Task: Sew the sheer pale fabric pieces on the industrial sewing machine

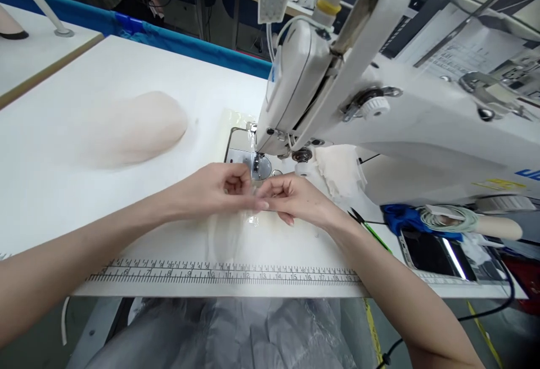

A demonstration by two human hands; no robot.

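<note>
Just in front of the sewing machine's (291,88) needle area, my two hands meet with their fingertips together. My left hand (223,192) is closed in a pinch, thumb pointing right. Opposite it, my right hand (297,197) is also closed, thumb and forefinger pressed together. Whatever lies between the fingertips is too thin or hidden to name. Below them a faint, see-through strip (225,237) shows on the table; I cannot tell whether it reaches my fingers. The metal needle plate (240,147) is just beyond my left hand. A pale beige fabric piece (147,127) lies at the left, partly blurred.
A printed ruler (253,275) runs along the front edge of the white table (54,189). On the right are folded cream fabric (337,166), green-handled snips (371,229), a phone (439,253) and a coiled cord (447,218). Blue cloth (202,54) borders the back.
</note>
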